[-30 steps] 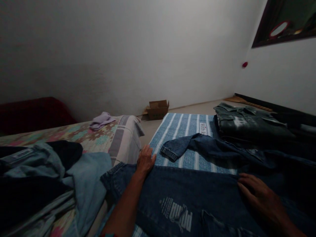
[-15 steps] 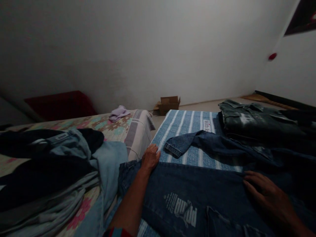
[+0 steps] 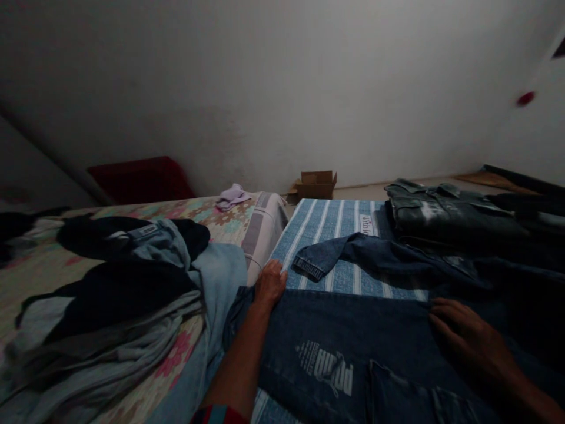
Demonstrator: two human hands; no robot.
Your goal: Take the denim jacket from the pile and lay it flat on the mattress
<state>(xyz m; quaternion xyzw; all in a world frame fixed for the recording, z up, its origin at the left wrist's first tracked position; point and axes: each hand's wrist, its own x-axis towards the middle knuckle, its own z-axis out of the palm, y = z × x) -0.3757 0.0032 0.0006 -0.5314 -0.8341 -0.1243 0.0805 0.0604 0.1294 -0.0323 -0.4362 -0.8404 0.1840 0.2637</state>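
Dark blue denim jogger pants (image 3: 309, 324) lie spread in front of me, with pale printed lettering and a pocket on the nearer leg. My left hand (image 3: 270, 284) is closed at this leg's upper edge, close to the gathered cuff. Farther right along the same edge, my right hand (image 3: 463, 330) has its fingers together and bent onto the denim; its thumb is hard to make out. The other leg lies crumpled beyond, its ribbed cuff (image 3: 309, 266) pointing left. Both legs rest on a blue-and-white striped cover (image 3: 326, 218).
Folded dark green denim (image 3: 441, 206) is stacked at the back right. Left, a flowered bedspread (image 3: 176, 359) bears a heap of dark, grey and light blue clothes (image 3: 220, 271) and a lilac cloth (image 3: 232, 196). A cardboard box (image 3: 315, 185) stands by the wall.
The view has turned slightly left, so the bedspread and box appear farther right. Both hands stay at the denim edge, and the pants lie nearly the same.
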